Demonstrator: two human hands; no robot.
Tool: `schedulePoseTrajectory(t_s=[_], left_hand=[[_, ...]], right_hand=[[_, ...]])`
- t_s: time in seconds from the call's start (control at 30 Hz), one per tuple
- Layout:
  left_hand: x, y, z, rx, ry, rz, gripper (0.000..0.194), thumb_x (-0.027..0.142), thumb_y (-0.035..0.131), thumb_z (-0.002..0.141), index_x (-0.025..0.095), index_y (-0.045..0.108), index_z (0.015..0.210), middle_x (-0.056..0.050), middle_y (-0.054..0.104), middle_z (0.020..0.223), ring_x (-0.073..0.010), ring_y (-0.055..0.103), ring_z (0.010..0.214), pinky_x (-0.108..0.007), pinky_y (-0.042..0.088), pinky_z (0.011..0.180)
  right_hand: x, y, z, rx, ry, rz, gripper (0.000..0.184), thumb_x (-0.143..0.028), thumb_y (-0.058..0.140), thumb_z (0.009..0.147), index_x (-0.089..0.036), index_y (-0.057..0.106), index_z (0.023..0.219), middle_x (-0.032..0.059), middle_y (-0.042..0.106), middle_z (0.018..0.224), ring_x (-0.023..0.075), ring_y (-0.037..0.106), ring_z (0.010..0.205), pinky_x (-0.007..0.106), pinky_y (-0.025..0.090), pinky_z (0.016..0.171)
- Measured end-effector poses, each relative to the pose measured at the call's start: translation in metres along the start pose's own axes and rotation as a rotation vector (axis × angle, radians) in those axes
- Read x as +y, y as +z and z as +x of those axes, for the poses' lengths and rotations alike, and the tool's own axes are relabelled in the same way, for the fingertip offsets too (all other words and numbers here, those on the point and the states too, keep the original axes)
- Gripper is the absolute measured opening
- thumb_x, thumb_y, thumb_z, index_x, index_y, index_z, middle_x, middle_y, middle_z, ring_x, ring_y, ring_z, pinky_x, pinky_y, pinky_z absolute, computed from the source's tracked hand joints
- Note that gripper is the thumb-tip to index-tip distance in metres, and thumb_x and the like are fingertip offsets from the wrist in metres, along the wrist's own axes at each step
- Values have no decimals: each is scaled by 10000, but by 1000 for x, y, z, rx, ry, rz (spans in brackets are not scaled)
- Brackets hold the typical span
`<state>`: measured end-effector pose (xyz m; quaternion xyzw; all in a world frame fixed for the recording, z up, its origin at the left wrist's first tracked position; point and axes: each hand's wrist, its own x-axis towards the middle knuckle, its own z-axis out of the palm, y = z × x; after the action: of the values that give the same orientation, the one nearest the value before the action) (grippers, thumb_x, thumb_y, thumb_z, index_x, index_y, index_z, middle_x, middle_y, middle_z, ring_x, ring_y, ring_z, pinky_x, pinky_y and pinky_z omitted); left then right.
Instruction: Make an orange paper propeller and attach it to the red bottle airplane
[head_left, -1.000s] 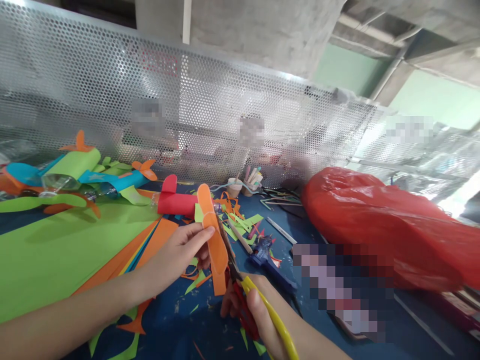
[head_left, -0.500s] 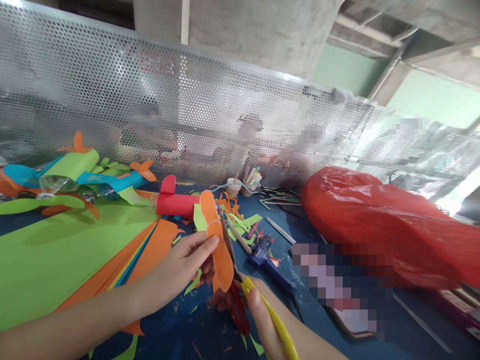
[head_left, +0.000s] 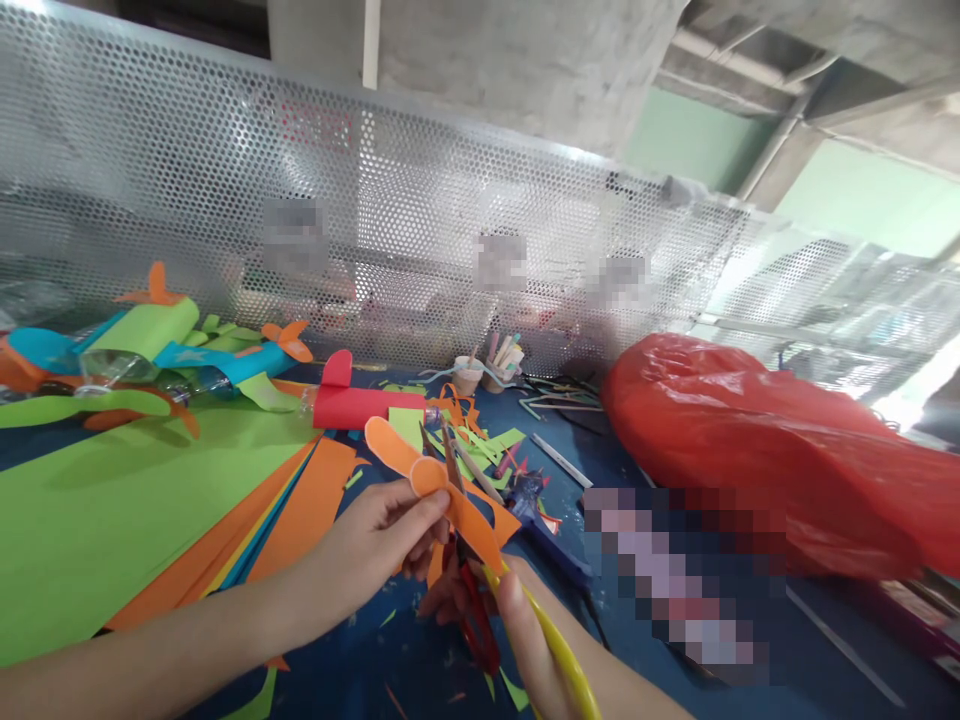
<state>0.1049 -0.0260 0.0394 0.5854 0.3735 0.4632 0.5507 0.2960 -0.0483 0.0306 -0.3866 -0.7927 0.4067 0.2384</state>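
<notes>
Between thumb and fingers, my left hand (head_left: 397,525) pinches an orange paper propeller (head_left: 390,445) with a round middle and two rounded blades. My right hand (head_left: 517,620) is closed round the yellow and red handles of a pair of scissors (head_left: 452,462). Their blades stand apart and point away from me, right by the propeller's middle, which hides part of them. An orange paper flap (head_left: 504,520) juts out behind the lower blade. Beyond my hands lies a red paper-wrapped bottle (head_left: 356,408) with an upright red fin.
Green sheets (head_left: 187,490) fan out at left over orange, yellow and blue ones. Paper-covered bottle planes (head_left: 142,335) lie behind them. To the right are a blue glue gun (head_left: 551,545), a blurred flat object (head_left: 667,580) and a red plastic bag (head_left: 750,450). Cups of markers (head_left: 504,365) stand near the mesh panel (head_left: 450,220).
My left hand has turned the propeller so its upper blade now leans left. The scissor blades have spread apart, and an orange flap shows to the right of the propeller.
</notes>
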Motion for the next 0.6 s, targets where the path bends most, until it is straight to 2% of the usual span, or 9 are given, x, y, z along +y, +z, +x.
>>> schedulePoseTrajectory(t_s=[0.2,0.33,0.47,0.6], left_hand=[[1,2,1,-1,6,18,420,560,516,855,201,514,637,54,481,540,-108,477,473,-235,390,488],[2,2,-1,-1,19,37,420,548,491,881,201,518,646,51,486,553,-114,479,497,-240,394,507],[1,2,-2,-5,21,47,418,536,472,902,202,523,657,48,493,558,-117,480,506,-244,397,519],[-1,1,-2,-4,17,50,423,553,480,894,202,535,665,47,496,557,-122,481,505,-248,398,515]], right_hand=[[-4,1,3,61,20,66,746,-624,48,951,-154,618,1057,110,640,877,242,616,827,389,521,841],[-7,2,3,54,25,98,742,-644,40,938,-171,605,1026,76,601,777,210,591,676,356,541,696],[-9,1,2,42,18,114,695,-683,101,916,-200,601,927,50,553,699,187,521,558,339,514,591],[-8,0,2,56,12,120,675,-718,140,893,-209,581,946,42,530,735,180,491,561,348,517,632]])
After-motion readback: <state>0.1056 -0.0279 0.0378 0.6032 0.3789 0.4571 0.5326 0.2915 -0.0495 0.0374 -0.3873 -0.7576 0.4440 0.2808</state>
